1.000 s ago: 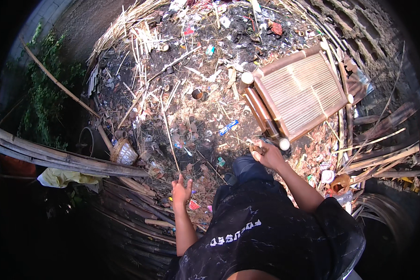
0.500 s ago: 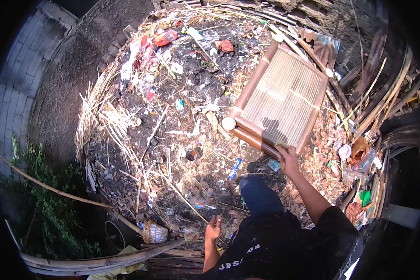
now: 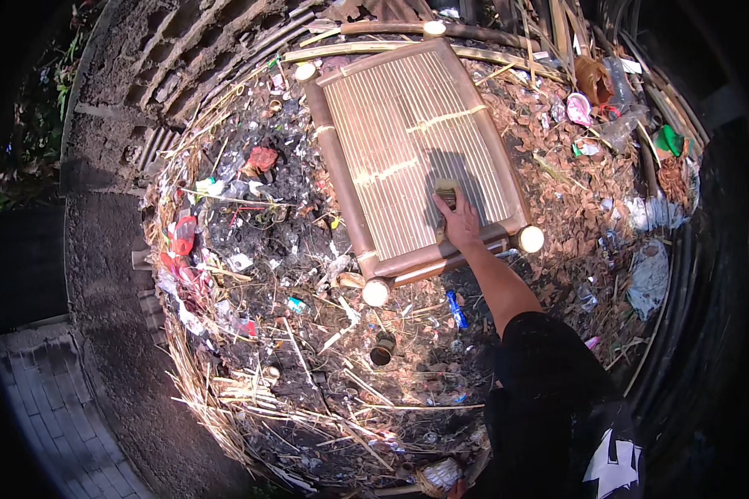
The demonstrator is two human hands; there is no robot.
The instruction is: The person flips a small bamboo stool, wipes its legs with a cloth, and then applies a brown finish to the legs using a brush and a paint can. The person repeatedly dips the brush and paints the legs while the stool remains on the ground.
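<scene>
A low bamboo table (image 3: 383, 141) with a brown frame and a slatted top stands on littered ground. Over the near part of its slats, my right hand (image 3: 463, 223) grips a brush (image 3: 447, 193) with a pale, wide end. The fingers are bent around it, and the brush end appears to touch the slats. A dark shadow of the arm falls beside it. Of my left hand (image 3: 457, 491), only a sliver of skin shows at the lower edge, near a white woven basket-like thing (image 3: 441, 474); its fingers are hidden.
Near the table's front lie a blue wrapper (image 3: 455, 309) and a dark open cup or tin (image 3: 382, 349). Dry bamboo strips (image 3: 216, 407) and plastic scraps edge the left. Clear plastic (image 3: 647, 279) lies at right. Bamboo poles (image 3: 491, 54) run behind the table.
My view has turned, so the table now appears further left and upright. My right hand has moved from the table's near edge onto its slats with the brush. My left hand has nearly left the picture.
</scene>
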